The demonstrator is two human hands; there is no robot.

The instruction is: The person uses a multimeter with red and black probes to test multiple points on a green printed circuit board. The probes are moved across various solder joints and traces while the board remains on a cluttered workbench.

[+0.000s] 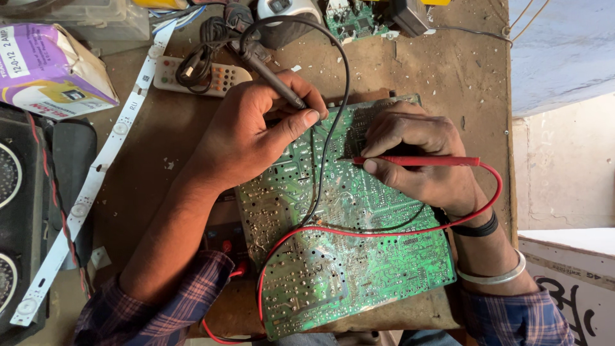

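A: We have the green circuit board (346,243) lying solder side up on the brown bench (448,70), near us and right of centre. Our left hand (256,138) pinches the black probe (272,74) like a pen, fingers curled shut round it, tip pressed down at the board's far edge.

B: And our right hand (423,160) is closed on the red probe (416,161), held almost flat and pointing left, its tip on the board just right of the black one. We rest the heel of that hand on the board, likely to steady the tip on a small solder point.

A: The red lead (359,234) loops right across the board and down toward us; the black lead (333,102) arches over the far edge. Both lie over the tracks and could hide points under them.

B: Around us: a white remote control (221,78) far left of our left hand, a white strip with round lights (96,173) running along the left, a purple and white box (45,67) at far left, a black speaker (13,218) at the left edge, and a smaller green board (355,19) at the far side.
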